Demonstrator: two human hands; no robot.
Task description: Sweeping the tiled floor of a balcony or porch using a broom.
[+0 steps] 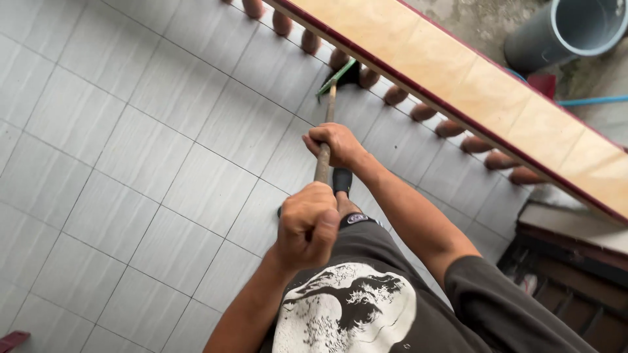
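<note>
Two bare hands are seen clamped on a long wooden broom handle (325, 140), viewed from above on a tiled balcony. The grey floor tiles (131, 163) are shown spreading across the left of the frame, laid in diagonal rows. The handle is held near the middle of the view, its long axis running almost straight up the picture, away from the body, and tipped slightly right at the far end. The green broom head (335, 78) is pointed at the foot of the railing, where it is set on the tiles just beside the brown turned balusters (394, 95). The left hand (306, 224) is closed in a fist around the near end of the handle, the fingers fully curled and the thumb pressed along the side. The right hand (335, 144) is wrapped around the shaft further along, knuckles up, the fingers clenched with no gap visible. A dark shirt with a white print (347, 310) is seen below the arms, and a sandalled foot (341, 183) is glimpsed under the handle. To the right, the balusters are capped by a tan tiled rail (471, 78), and a grey plastic bucket (569, 33) is seen beyond it.
</note>
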